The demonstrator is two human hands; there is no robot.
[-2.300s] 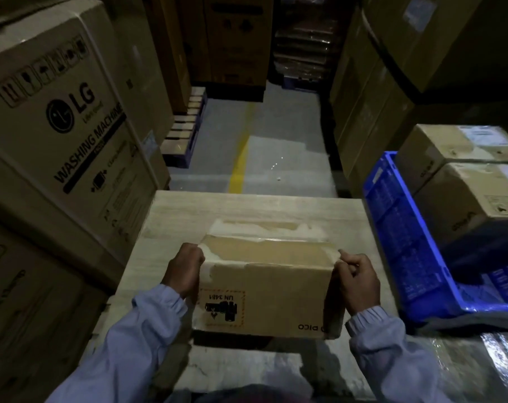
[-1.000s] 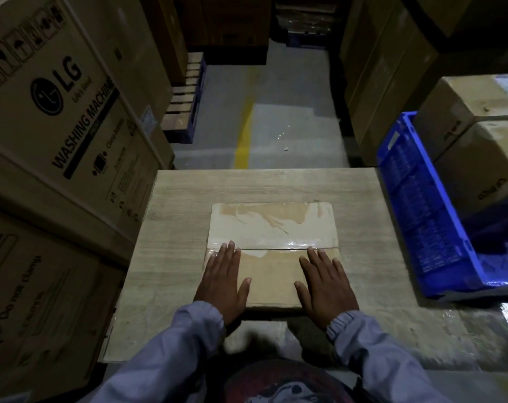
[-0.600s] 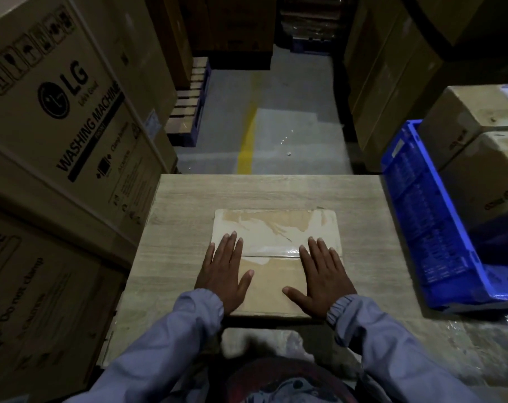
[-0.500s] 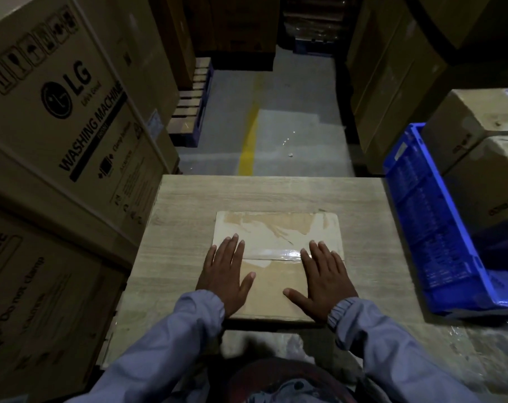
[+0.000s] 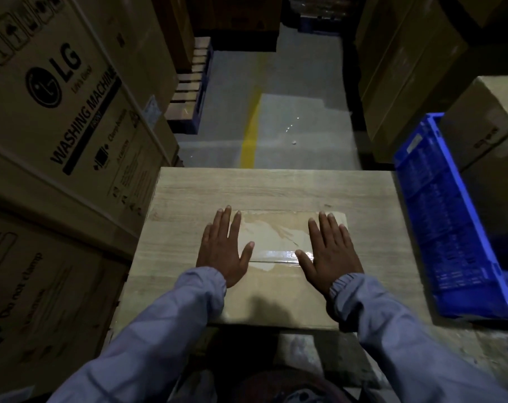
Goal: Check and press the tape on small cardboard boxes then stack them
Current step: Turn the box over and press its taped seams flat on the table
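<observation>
Pressing flat: left hand (image 5: 223, 251) and right hand (image 5: 331, 253), fingers spread, palms down on small cardboard box (image 5: 276, 298) by tabletop (image 5: 276, 187) near edge; best to sweep firmly outward along tape (image 5: 276, 254) seam.

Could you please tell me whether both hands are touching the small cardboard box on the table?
Touching. The head view shows the left hand and right hand lying flat, fingers straight, on top of the cardboard box, either side of its tape.
</observation>
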